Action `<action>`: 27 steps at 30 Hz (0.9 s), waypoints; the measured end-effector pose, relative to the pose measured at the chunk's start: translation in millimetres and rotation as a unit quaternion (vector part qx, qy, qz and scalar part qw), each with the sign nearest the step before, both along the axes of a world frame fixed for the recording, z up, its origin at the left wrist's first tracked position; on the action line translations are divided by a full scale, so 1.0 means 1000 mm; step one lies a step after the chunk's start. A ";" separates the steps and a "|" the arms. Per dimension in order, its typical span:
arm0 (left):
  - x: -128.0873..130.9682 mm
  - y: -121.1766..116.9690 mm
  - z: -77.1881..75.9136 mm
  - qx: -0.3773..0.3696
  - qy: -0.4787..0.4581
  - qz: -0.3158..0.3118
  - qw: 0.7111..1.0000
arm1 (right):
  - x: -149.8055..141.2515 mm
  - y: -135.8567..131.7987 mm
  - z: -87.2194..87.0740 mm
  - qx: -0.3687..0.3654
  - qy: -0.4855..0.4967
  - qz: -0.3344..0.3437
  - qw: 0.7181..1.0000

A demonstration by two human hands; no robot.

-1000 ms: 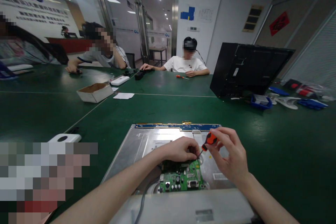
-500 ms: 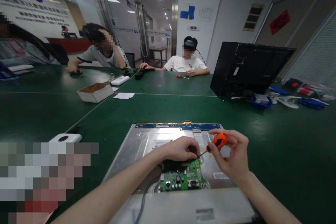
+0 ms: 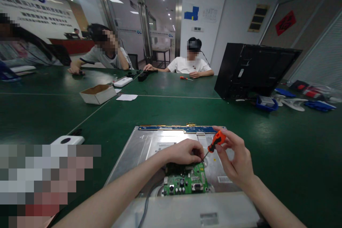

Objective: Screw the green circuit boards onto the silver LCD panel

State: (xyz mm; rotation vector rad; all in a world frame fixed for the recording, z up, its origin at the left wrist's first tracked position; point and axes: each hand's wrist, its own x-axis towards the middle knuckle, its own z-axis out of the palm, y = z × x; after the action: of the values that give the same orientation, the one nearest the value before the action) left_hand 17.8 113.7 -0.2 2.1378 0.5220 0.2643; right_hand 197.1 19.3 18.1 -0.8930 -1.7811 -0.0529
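Observation:
My right hand (image 3: 237, 156) grips the orange-and-black handle of a screwdriver (image 3: 217, 140), mostly with thumb and fingertips. The thin shaft slants down to the left, and its tip meets the upper right corner of a green circuit board (image 3: 184, 181). At that same corner my left hand (image 3: 187, 151) is closed, thumb and fingers pinched beside the tip; whatever they hold is hidden. The board lies on the silver metal back of a display panel (image 3: 130, 153), whose far edge carries a narrow blue circuit strip (image 3: 162, 128). A grey cable (image 3: 146, 203) runs from the board's left side.
Beyond the panel on the green table (image 3: 160, 110) are an open cardboard box (image 3: 97, 94) and white paper (image 3: 127, 97). A black monitor (image 3: 253, 71) and a blue tray (image 3: 266, 104) stand at right. Co-workers sit opposite; another person is close at left.
The screwdriver handle has tipped more upright and shifted slightly left, with my right hand's fingers turning around it. The tip stays at the board's corner. My left hand holds its place.

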 end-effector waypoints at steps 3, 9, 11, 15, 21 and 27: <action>0.000 0.000 0.000 0.004 0.004 0.004 1.000 | 0.001 0.001 -0.005 0.001 0.028 0.001 1.000; 0.000 0.000 0.000 0.007 0.007 0.006 1.000 | -0.001 0.001 -0.008 0.008 0.063 -0.009 0.998; 0.000 0.000 -0.001 0.006 0.005 0.007 1.000 | -0.003 0.000 -0.007 0.004 0.062 -0.006 0.998; 0.000 0.000 0.000 0.002 0.001 0.005 1.000 | -0.002 0.000 -0.003 0.001 0.035 -0.005 0.999; 0.000 -0.001 0.001 0.000 -0.005 0.004 1.000 | 0.001 0.001 0.003 0.006 -0.017 -0.015 1.000; 0.000 -0.001 0.002 0.000 -0.001 0.002 1.000 | 0.000 0.000 0.006 0.003 -0.030 -0.013 0.999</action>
State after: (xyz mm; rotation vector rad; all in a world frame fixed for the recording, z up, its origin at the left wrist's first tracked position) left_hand 17.6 112.9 2.3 2.1358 0.5254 0.2683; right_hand 196.8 18.9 24.3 -0.9181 -1.8244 -0.1019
